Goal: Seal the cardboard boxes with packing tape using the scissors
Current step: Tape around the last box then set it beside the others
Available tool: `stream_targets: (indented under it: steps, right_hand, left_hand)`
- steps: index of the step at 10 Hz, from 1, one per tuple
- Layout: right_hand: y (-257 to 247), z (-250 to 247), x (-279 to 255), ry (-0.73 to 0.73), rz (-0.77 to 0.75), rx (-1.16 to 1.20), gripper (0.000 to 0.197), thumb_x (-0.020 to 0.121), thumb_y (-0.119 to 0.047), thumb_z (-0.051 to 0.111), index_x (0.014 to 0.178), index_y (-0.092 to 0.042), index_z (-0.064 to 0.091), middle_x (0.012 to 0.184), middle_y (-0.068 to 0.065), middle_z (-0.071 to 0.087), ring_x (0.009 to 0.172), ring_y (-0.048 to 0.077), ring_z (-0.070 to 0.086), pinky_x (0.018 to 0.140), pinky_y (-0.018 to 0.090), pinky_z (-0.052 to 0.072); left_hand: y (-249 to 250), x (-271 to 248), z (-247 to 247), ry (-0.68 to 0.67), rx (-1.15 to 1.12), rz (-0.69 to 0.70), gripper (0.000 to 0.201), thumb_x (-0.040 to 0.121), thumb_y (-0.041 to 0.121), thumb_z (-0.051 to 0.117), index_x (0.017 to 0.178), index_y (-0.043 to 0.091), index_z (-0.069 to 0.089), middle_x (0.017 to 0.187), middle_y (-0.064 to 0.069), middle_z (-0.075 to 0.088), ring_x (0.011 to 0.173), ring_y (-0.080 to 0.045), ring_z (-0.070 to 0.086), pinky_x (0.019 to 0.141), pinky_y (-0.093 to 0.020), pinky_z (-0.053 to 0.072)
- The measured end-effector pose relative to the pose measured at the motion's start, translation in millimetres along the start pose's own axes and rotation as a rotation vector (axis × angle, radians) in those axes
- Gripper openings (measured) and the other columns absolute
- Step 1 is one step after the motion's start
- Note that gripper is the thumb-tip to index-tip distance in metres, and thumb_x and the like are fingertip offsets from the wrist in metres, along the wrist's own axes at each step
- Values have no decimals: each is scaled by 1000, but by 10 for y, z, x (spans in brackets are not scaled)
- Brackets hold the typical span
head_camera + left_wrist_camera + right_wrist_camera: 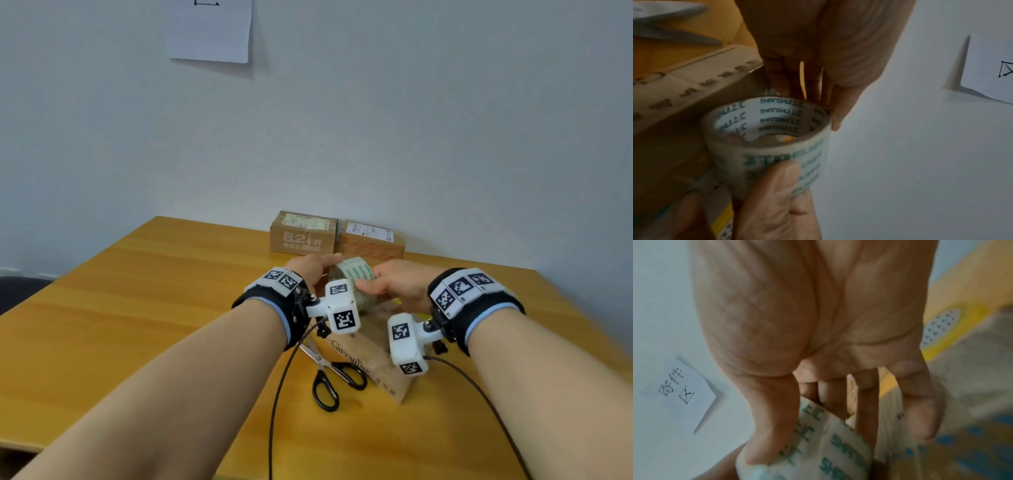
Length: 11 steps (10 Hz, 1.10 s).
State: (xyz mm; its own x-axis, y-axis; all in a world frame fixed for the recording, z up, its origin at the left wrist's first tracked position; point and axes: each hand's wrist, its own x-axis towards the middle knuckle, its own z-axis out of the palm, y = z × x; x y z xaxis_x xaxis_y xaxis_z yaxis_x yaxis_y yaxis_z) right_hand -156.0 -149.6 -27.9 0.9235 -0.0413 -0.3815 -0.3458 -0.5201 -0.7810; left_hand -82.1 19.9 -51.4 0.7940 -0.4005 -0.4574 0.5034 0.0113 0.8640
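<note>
A roll of clear packing tape (354, 272) with green print is held just above a cardboard box (368, 353) that lies near the table's front. My left hand (317, 265) grips the roll (766, 146) from the left, fingers at its far rim. My right hand (382, 282) holds the roll (818, 451) from the right, its thumb (774, 177) pressed on the outer face. Black-handled scissors (329, 373) lie partly open on the table beside the box's left edge, blades (674, 37) pointing away from me. The box top (684, 91) sits under both hands.
Two taped cardboard boxes (303, 233) (371, 241) stand side by side against the wall at the back of the wooden table (154, 308). A sheet of paper (209, 31) hangs on the wall. Black cables (277, 394) trail from my wrists over the table's front.
</note>
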Motion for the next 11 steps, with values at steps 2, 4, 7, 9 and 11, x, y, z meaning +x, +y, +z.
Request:
stream_targets:
  steps: [2,4,7,9,11]
  right_hand:
    - [-144,0,12,108,-220,-75,41,81,-47,75,107,-16,71,111,4,75,112,26,66,103,47,47]
    - [-327,45,85,271,-292,-234,41,73,-21,86,104,-23,60,100,0,69,91,17,67,84,37,57]
    - [-349,-9,87,321,-188,-505,38,78,-30,80,105,-26,54,99,-4,65,88,11,64,75,33,56]
    - [-451,-39,53,327,-196,-604,38,80,-44,76,99,-11,69,95,7,72,84,20,70,71,37,59]
    - [-491,-54,50,288,-79,-653,79,75,-85,50,91,-8,63,84,8,66,73,24,61,62,28,42]
  left_hand:
    - [210,44,-104,24,13,14,45,72,18,83,111,-1,69,102,-19,74,90,-38,73,84,-59,55]
    - [329,-37,-191,97,-87,79,27,78,12,77,101,0,72,94,-16,75,74,-32,73,60,-44,57]
    - [279,-123,-204,131,-99,85,32,100,21,55,70,13,47,35,-2,42,18,-12,38,26,-14,31]
    - [188,148,-242,87,6,181,26,102,11,48,76,13,46,52,-1,57,27,-1,51,33,-14,42]
    - [57,231,-353,59,-63,126,18,102,15,49,86,8,52,75,-5,55,34,-5,58,36,-15,45]
